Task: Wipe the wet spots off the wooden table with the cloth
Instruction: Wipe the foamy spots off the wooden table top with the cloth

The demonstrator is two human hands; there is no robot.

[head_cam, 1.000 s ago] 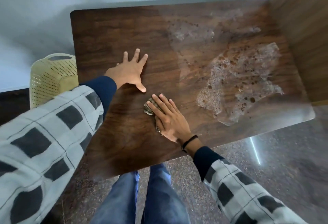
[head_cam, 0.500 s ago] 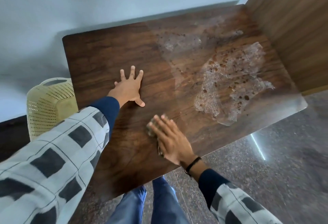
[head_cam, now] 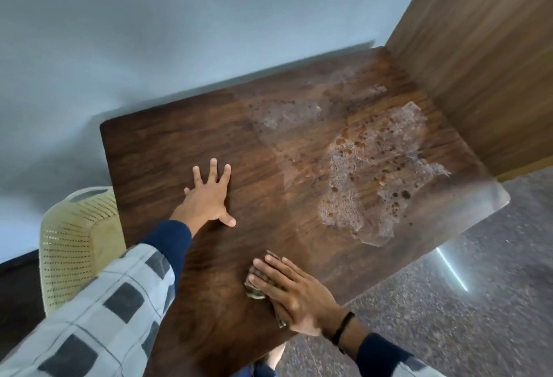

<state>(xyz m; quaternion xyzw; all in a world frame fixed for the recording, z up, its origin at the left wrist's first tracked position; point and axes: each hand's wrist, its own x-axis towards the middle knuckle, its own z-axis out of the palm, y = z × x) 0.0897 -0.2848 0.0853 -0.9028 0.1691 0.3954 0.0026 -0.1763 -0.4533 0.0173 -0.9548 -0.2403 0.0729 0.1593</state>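
so the wiping is mid-stroke: the right hand (head_cam: 294,294) presses the cloth (head_cam: 254,289) flat-fingered on the wooden table (head_cam: 167,149), well short of the wet patch (head_cam: 371,179). the left hand (head_cam: 209,197) lies spread beside it. next, push toward that patch.

Right hand (head_cam: 296,299) seemingly slid the cloth (head_cam: 255,291) nearer.
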